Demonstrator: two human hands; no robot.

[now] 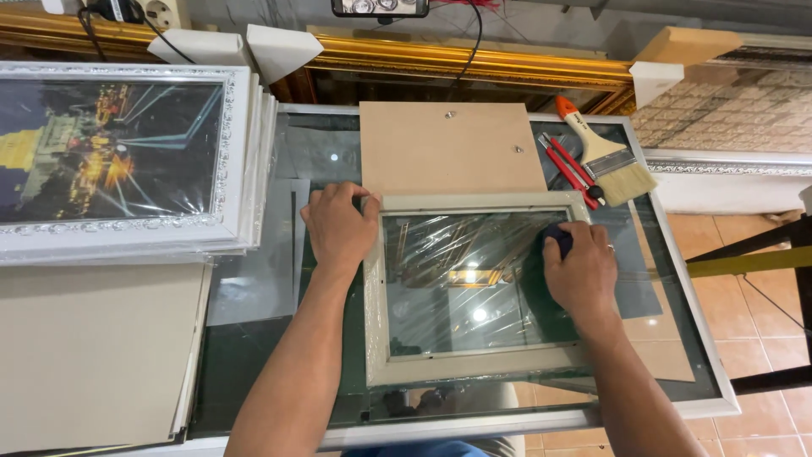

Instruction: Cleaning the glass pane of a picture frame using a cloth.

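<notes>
- The grey picture frame (474, 292) lies flat on the glass table (677, 355), its glass pane catching reflections.
- The left hand (340, 227) rests on the frame's upper left corner, fingers together and curled over the edge.
- The right hand (582, 272) presses a dark cloth (558, 239) against the frame's right side, fingers closed over it; how tightly is hard to tell.
- Just beyond the frame lies a brown backing board (448, 148).
- Right of that board sit a paintbrush (605, 152) and a red tool (568, 169).
- Left of the frame, a stack of white framed pictures (127, 152).
</notes>
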